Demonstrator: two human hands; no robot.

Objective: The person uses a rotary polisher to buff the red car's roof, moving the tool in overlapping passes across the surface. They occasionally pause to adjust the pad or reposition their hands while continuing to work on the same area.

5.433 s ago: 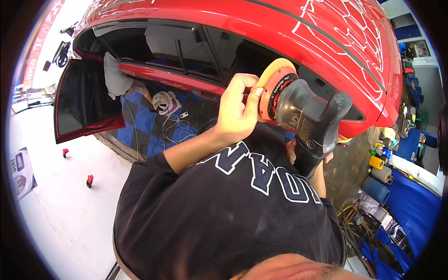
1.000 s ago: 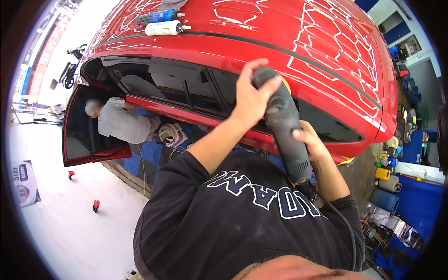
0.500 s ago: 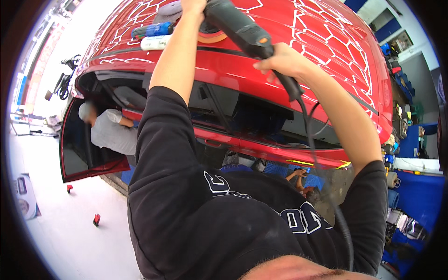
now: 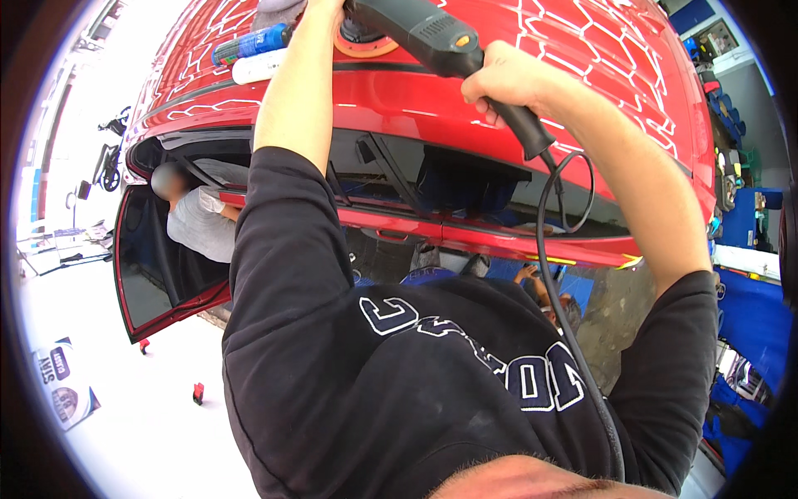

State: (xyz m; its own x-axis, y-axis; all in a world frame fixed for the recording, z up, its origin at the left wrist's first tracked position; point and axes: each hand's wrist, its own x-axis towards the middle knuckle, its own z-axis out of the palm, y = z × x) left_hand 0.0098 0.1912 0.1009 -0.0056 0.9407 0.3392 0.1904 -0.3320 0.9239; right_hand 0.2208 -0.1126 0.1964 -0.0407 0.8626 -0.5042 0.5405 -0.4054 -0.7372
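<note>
A black corded polisher point(image 4: 424, 37) with an orange-rimmed pad point(image 4: 366, 48) rests over the red car roof point(image 4: 465, 87) at the top of the view. My right hand point(image 4: 517, 79) is closed around its rear handle. My left hand point(image 4: 327, 5) is against the polisher's front end; its fingers are cut off by the picture's edge. Left of my left forearm, a blue bottle point(image 4: 252, 45) and a white bottle point(image 4: 258, 66) lie on the roof. From the handle, the black cable point(image 4: 544, 241) loops once and runs down over my shirt.
An open car door point(image 4: 166, 258) stands at the left, where a person in grey point(image 4: 199, 224) leans toward the car. Another person point(image 4: 553, 299) is low beside the car, in front of me. Shelves with tools point(image 4: 731, 175) line the right side. Small red objects point(image 4: 198, 393) lie on the white floor.
The whole view has shifted, with the car and bottles slightly higher. The polisher's handle and my right hand have swung to the right, and my right fingers wrap the handle more closely.
</note>
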